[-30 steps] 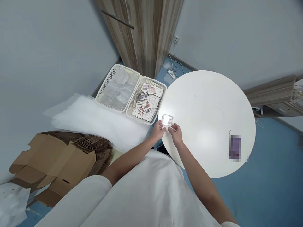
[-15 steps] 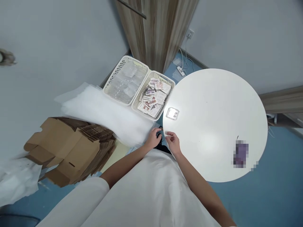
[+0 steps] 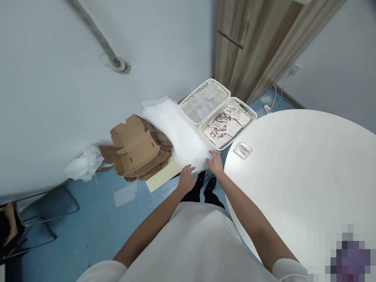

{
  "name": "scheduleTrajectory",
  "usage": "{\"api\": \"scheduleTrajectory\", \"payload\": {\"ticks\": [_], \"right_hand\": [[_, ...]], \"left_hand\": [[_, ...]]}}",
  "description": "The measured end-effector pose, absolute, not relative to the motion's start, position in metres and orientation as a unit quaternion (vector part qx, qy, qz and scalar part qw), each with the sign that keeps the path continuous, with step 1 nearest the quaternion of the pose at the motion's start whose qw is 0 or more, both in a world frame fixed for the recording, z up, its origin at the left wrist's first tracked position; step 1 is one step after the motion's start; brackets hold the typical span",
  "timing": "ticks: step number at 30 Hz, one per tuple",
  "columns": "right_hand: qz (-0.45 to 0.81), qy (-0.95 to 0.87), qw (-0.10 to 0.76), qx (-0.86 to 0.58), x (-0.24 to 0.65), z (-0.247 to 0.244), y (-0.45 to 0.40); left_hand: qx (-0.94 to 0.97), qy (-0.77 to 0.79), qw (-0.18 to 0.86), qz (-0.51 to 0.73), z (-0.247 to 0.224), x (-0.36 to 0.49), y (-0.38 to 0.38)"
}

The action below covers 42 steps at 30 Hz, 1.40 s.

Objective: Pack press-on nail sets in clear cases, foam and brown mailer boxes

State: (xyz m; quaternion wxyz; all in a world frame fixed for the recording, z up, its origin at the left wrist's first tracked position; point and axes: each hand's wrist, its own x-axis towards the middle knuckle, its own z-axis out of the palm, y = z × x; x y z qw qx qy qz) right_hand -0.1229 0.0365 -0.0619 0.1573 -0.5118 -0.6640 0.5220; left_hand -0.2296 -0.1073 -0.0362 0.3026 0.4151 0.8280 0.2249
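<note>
"As the view swung left, what changed, closest in?"

"The left hand (image 3: 186,180) and right hand (image 3: 216,163) had come to the near edge of the white sheets (image 3: 186,135) at mid-frame. Both looked empty, fingers parted (whether the fingertips touched, I couldn't tell)."

"And the clear case (image 3: 243,150), held a second earlier?"

"It lay released on the white table (image 3: 317,180), right of centre, near the card basket (image 3: 253,117)."

"Which meant?"

"Handling of the case had paused, I judged, and attention had passed to the sheets."
</note>
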Motion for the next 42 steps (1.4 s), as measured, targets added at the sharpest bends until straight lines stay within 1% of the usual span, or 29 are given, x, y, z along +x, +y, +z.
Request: {"api": "scheduleTrajectory", "payload": {"ticks": [4, 9, 14, 18, 21, 24, 27, 30, 34, 38, 42], "right_hand": [[0.522, -0.689, 0.182, -0.468, -0.131, -0.051, 0.026], [0.518, -0.725, 0.202, -0.407, -0.135, -0.018, 0.014], [0.46, -0.78, 0.228, -0.357, -0.141, 0.02, 0.014], [0.385, -0.808, 0.253, -0.368, -0.136, 0.047, 0.007], [0.304, -0.838, 0.266, -0.368, -0.124, 0.061, -0.006], [0.204, -0.857, 0.289, -0.374, -0.106, 0.067, -0.026], [0.121, -0.837, 0.335, -0.416, -0.084, 0.069, -0.05], [0.08, -0.789, 0.39, -0.468, -0.057, 0.069, -0.079], [0.069, -0.709, 0.436, -0.55, -0.017, 0.068, -0.119], [0.093, -0.632, 0.441, -0.631, 0.024, 0.056, -0.157], [0.146, -0.578, 0.412, -0.689, 0.058, 0.035, -0.186]], "left_hand": [[0.356, 0.839, 0.315, 0.266, -0.033, -0.234, -0.138], [0.308, 0.833, 0.321, 0.329, -0.025, -0.253, -0.153], [0.322, 0.802, 0.345, 0.366, -0.023, -0.266, -0.155], [0.285, 0.754, 0.446, 0.39, -0.025, -0.271, -0.155], [0.231, 0.7, 0.554, 0.386, -0.024, -0.271, -0.154], [0.168, 0.625, 0.663, 0.376, -0.019, -0.266, -0.15], [0.129, 0.547, 0.719, 0.408, -0.014, -0.257, -0.141], [0.135, 0.528, 0.7, 0.462, -0.011, -0.241, -0.127], [0.255, 0.535, 0.635, 0.495, -0.008, -0.212, -0.109], [0.398, 0.528, 0.58, 0.476, -0.006, -0.184, -0.094], [0.504, 0.515, 0.554, 0.417, -0.006, -0.154, -0.076]]}}
